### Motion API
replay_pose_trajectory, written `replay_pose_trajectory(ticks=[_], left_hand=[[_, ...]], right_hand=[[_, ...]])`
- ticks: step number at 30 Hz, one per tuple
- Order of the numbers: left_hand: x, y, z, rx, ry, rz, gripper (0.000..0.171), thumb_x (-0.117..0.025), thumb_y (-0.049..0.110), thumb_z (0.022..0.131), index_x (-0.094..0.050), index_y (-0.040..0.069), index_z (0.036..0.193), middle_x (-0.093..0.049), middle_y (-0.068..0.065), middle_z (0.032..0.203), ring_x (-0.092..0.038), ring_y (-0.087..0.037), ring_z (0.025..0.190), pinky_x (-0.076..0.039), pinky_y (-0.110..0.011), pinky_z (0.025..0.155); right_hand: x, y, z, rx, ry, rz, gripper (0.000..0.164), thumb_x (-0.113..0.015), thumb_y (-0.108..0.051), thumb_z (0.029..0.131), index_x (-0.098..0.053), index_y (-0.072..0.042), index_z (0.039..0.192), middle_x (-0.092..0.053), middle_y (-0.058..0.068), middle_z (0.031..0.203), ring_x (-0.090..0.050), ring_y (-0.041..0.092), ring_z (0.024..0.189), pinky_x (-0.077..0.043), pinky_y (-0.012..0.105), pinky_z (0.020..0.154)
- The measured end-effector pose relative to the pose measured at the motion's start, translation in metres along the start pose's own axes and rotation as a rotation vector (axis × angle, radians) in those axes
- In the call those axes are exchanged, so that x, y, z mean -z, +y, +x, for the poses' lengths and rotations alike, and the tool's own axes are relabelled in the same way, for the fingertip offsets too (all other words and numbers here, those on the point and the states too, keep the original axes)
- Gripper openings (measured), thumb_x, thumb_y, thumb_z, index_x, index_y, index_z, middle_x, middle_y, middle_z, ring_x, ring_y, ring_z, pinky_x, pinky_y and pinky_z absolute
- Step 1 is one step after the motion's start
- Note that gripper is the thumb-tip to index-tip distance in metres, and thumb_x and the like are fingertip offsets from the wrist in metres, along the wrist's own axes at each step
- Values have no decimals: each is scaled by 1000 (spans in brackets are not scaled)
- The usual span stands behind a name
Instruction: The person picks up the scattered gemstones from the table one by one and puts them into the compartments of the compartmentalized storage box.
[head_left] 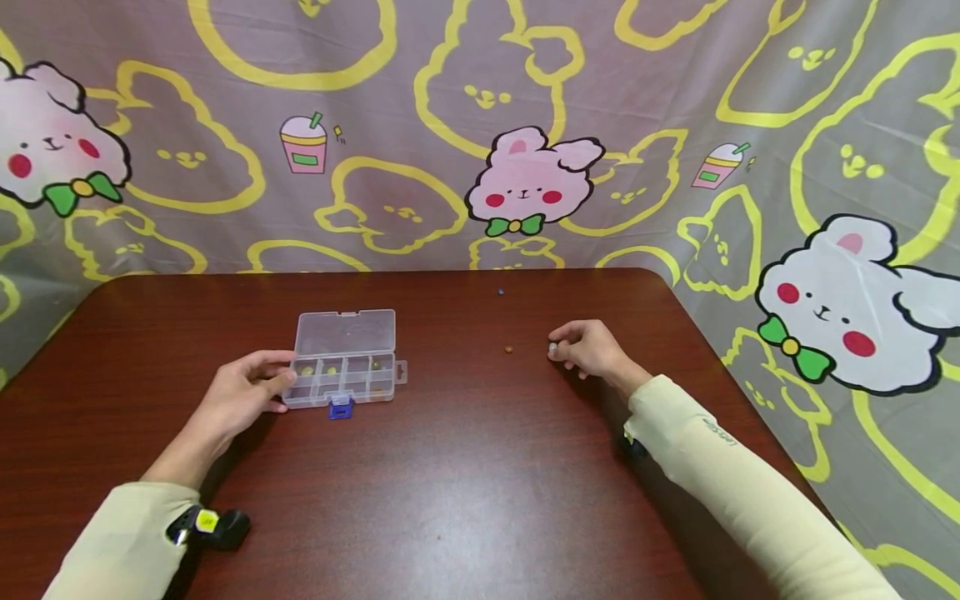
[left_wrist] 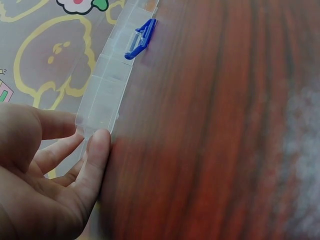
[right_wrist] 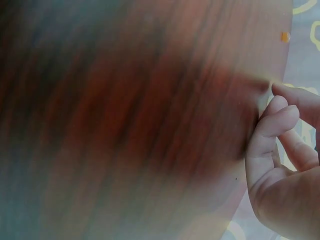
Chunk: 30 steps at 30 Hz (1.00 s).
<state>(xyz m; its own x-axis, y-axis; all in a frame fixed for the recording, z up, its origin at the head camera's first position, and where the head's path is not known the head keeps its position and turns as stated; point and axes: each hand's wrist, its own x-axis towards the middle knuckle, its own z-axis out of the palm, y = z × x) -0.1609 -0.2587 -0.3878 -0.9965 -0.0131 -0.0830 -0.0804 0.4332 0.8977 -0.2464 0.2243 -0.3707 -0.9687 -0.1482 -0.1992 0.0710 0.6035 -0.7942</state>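
Note:
A clear plastic compartment box [head_left: 306, 400] stands on the table with its lid [head_left: 345, 333] raised at the back. My left hand [head_left: 243, 390] grips the box's left end, thumb at the front and fingers behind. Small yellowish pieces [head_left: 332, 370] lie in several of its compartments. A blue latch [head_left: 341, 408] hangs at the front, also visible in the left wrist view. To the right, close over the table, my right hand [head_left: 591, 348] pinches a small whitish piece [head_left: 552, 346] between thumb and forefinger; its exact kind I cannot tell.
A small orange-brown piece [head_left: 508, 350] lies between the box and my right hand. Farther back is a tiny blue piece [head_left: 501, 292]. The dark wooden table [head_left: 450, 483] meets a patterned cloth [head_left: 420, 125] at the back and right.

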Motion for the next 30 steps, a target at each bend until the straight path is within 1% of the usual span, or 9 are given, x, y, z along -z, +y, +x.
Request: replay_pose_trajectory(ticks=[5,9,16,24,30], left_hand=[[0,0,0,9,-4,5,42,-57,10,103,-50,-6,140,-58,-27,119,-61,-17,84,-60,-31,66],[0,1,-1,5,-5,4,41,-57,9,102,-50,-7,140,-58,-27,118,-61,-16,83,-60,-31,65],[-1,1,0,2,5,25,41,-58,10,102,-51,-7,139,-58,-26,117,-61,-14,83,-60,-30,64],[0,1,0,1,2,25,41,-57,9,102,-50,-7,139,-58,-26,116,-62,-14,82,-60,-30,65],[0,1,0,9,1,20,41,-58,9,102,-51,-6,140,-58,-26,117,-61,-17,84,-60,-31,65]], right_hand=[[-2,-1,1,-5,4,-13,25,-72,-2,90,-69,3,115,-67,6,81,-58,17,62,-45,25,43],[-2,-1,1,0,14,-37,22,-71,-3,91,-70,3,113,-67,6,80,-59,17,63,-46,25,43],[-2,-2,-2,-12,13,-43,18,-70,-6,94,-72,0,110,-70,8,87,-59,18,65,-47,26,45],[-1,-3,-5,-10,18,-46,16,-69,-7,95,-72,0,109,-72,9,88,-59,19,65,-47,26,45],[1,-1,-7,-5,16,-47,15,-70,-8,95,-73,0,108,-72,10,87,-58,19,63,-48,27,45]])
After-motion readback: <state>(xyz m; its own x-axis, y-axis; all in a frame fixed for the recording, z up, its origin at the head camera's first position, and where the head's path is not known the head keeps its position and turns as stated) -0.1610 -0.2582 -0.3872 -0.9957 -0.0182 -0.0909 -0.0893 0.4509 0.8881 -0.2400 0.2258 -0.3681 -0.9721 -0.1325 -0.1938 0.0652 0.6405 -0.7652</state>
